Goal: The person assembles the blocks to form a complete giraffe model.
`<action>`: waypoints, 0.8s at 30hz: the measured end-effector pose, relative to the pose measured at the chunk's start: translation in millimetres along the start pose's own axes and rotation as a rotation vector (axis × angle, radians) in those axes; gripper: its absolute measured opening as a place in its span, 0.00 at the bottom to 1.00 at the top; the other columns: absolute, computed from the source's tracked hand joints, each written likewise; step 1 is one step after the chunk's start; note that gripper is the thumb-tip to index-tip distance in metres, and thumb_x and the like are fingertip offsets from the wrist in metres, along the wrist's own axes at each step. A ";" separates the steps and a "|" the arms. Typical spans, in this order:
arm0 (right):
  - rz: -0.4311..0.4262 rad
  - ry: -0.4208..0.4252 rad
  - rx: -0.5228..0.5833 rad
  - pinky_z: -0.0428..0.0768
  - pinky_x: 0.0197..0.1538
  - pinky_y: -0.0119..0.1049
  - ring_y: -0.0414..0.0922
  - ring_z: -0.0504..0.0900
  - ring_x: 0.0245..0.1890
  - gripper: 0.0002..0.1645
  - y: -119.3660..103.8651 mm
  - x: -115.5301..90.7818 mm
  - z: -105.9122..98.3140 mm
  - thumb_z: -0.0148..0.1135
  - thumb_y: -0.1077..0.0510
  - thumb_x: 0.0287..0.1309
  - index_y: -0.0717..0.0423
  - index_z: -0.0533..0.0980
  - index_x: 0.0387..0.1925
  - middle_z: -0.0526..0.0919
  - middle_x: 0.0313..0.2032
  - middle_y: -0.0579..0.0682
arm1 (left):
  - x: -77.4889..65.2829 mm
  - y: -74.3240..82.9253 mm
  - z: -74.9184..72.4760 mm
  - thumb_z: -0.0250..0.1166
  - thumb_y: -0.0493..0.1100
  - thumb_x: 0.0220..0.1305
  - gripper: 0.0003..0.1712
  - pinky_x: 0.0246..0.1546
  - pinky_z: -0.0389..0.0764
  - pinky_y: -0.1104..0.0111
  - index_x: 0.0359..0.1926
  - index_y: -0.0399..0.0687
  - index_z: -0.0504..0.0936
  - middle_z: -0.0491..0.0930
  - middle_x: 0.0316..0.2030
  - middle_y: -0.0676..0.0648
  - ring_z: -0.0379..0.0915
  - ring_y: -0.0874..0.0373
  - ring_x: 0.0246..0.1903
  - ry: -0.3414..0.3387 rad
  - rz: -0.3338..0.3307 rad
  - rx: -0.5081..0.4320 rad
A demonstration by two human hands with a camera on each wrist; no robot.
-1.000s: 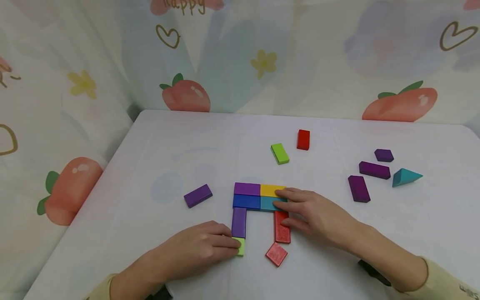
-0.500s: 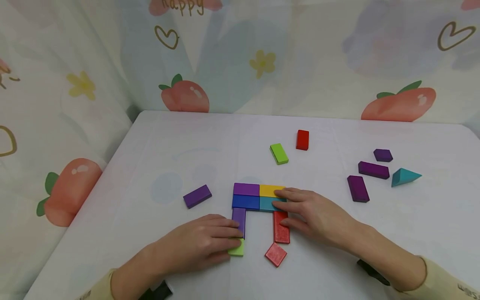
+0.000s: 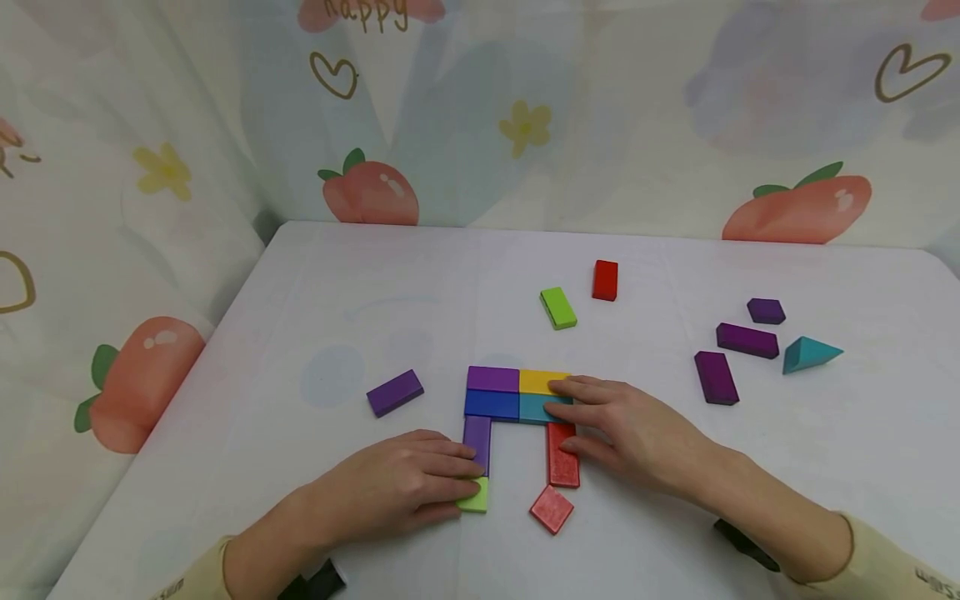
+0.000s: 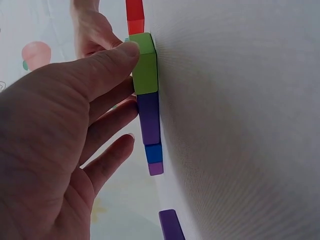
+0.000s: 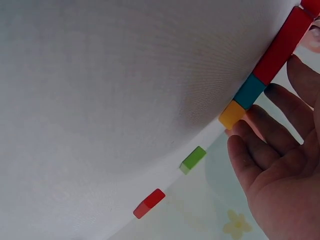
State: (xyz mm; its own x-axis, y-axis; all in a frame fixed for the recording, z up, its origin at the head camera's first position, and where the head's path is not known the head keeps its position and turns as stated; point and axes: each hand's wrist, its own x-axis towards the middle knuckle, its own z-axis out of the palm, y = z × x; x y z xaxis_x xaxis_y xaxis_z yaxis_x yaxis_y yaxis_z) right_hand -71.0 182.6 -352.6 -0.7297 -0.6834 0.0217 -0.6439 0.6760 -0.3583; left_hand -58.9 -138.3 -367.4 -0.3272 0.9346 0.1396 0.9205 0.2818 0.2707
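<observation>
My left hand (image 3: 408,483) lies over the lower left leg of a flat block arrangement. Its fingertips touch a long purple block (image 3: 482,437) and a light green block (image 3: 474,503). In the left wrist view the thumb rests at the near end of the green block (image 4: 145,70). My right hand (image 3: 637,425) rests its fingertips on the yellow block (image 3: 534,382), the teal block (image 3: 531,407) and the long red block (image 3: 562,467). A violet block (image 3: 492,378) and a blue block (image 3: 491,404) adjoin these. A small red block (image 3: 552,509) sits turned below the long red one.
A loose purple block (image 3: 395,393) lies to the left. Farther back are a green block (image 3: 558,307) and a red block (image 3: 606,280). Several dark purple blocks, one of them here (image 3: 717,377), and a teal wedge (image 3: 812,355) lie at the right on the white table (image 3: 337,275).
My left fingers have moved forward from the green block's side, so they now lie over the long purple block too. The right hand has kept its place.
</observation>
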 end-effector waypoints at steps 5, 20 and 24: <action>0.005 0.001 -0.001 0.78 0.57 0.51 0.57 0.74 0.64 0.27 0.0 -0.4 0.0 0.70 0.51 0.63 0.53 0.80 0.62 0.77 0.64 0.56 | 0.3 0.3 -0.3 0.71 0.46 0.66 0.17 0.62 0.73 0.67 0.54 0.49 0.88 0.83 0.55 0.53 0.75 0.60 0.60 -0.004 -0.004 -0.011; 0.003 0.003 -0.012 0.78 0.58 0.51 0.57 0.75 0.64 0.28 -0.5 -0.8 -0.5 0.71 0.52 0.62 0.54 0.80 0.62 0.77 0.63 0.56 | 8.2 6.1 0.0 0.69 0.51 0.68 0.19 0.64 0.71 0.67 0.56 0.51 0.86 0.82 0.57 0.54 0.72 0.62 0.61 0.056 -0.013 -0.086; 0.003 0.007 0.000 0.78 0.58 0.51 0.57 0.75 0.64 0.27 -0.9 -0.8 -0.2 0.71 0.52 0.62 0.54 0.80 0.62 0.77 0.63 0.55 | 18.1 9.9 0.6 0.69 0.50 0.68 0.18 0.64 0.70 0.67 0.55 0.51 0.86 0.82 0.56 0.54 0.72 0.60 0.61 0.076 0.039 -0.050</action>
State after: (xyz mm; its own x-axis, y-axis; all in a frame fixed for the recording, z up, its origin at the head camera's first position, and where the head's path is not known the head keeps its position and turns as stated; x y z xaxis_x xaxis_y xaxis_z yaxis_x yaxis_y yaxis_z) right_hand -69.8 182.6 -352.1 -0.7332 -0.6795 0.0273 -0.6417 0.6780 -0.3586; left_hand -55.5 -118.4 -362.7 -0.3087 0.9248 0.2224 0.9216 0.2330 0.3103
